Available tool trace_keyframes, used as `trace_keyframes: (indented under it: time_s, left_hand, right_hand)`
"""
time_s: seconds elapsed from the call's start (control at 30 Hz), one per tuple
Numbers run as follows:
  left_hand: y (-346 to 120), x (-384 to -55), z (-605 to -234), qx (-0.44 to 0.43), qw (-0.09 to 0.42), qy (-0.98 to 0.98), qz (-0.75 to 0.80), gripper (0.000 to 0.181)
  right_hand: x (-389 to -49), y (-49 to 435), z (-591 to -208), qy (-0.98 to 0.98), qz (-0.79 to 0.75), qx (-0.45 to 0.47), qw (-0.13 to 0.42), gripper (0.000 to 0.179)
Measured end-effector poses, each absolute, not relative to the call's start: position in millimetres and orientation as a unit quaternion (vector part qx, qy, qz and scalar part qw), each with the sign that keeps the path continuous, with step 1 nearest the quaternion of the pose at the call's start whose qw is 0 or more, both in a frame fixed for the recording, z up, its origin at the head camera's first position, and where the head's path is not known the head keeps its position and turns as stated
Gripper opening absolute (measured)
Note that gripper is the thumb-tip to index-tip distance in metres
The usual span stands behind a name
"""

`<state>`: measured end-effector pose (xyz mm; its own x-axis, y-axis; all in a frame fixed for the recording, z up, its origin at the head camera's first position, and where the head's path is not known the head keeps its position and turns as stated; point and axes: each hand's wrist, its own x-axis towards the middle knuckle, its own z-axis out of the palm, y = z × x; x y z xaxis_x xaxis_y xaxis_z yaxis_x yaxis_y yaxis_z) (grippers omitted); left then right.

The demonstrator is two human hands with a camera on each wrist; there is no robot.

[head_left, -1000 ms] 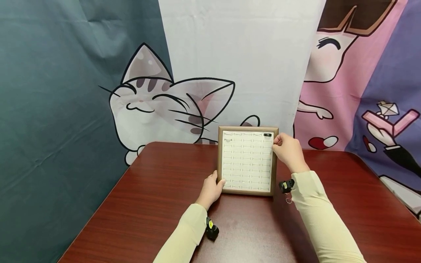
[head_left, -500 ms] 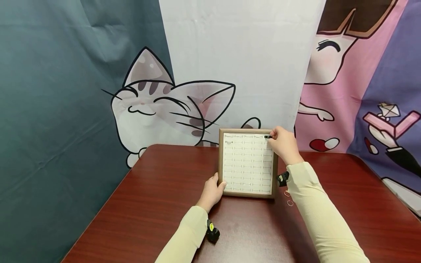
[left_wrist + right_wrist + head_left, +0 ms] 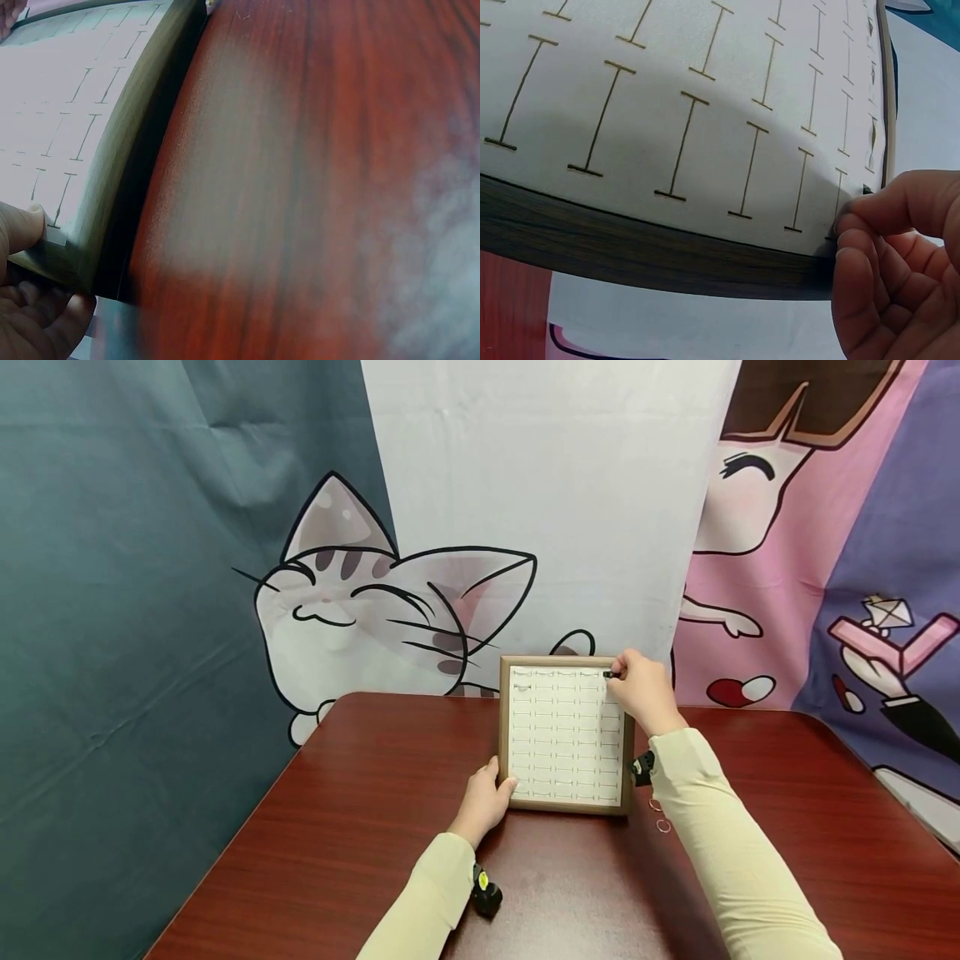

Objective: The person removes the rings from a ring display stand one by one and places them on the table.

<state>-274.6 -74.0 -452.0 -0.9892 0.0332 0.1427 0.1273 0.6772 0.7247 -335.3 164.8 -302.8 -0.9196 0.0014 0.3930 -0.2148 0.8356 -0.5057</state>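
A wood-framed ring display board (image 3: 566,735) with rows of slits in its white face leans upright on the table. My left hand (image 3: 482,802) grips the frame's lower left corner, thumb over the front and fingers behind it, as the left wrist view shows. At the top right slit, my right hand (image 3: 643,689) pinches a small black ring (image 3: 611,675) between thumb and fingertips. In the right wrist view the fingers (image 3: 862,217) hide most of it. A thin silver ring (image 3: 522,687) sits in the second row on the left.
Two thin rings lie on the red-brown table, the nearer ring (image 3: 663,826) just right of the board and the other close to the right sleeve. Behind the table (image 3: 375,760) hangs a printed cloth backdrop (image 3: 450,468) with a cartoon cat.
My right hand has moved left from the board's right edge onto the black ring in the top right slit and now covers part of it. The left hand keeps its grip.
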Motion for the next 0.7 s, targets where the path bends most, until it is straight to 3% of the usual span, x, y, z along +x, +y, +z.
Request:
trace_keyframes:
  time_s: [0.7]
  left_hand:
    - [-74.2,-274.2,-450.8,-0.044,0.061,-0.917,-0.393,0.058]
  right_hand:
    - [-332.4,159.8,-305.1,-0.936,0.273,0.059,0.214,0.010]
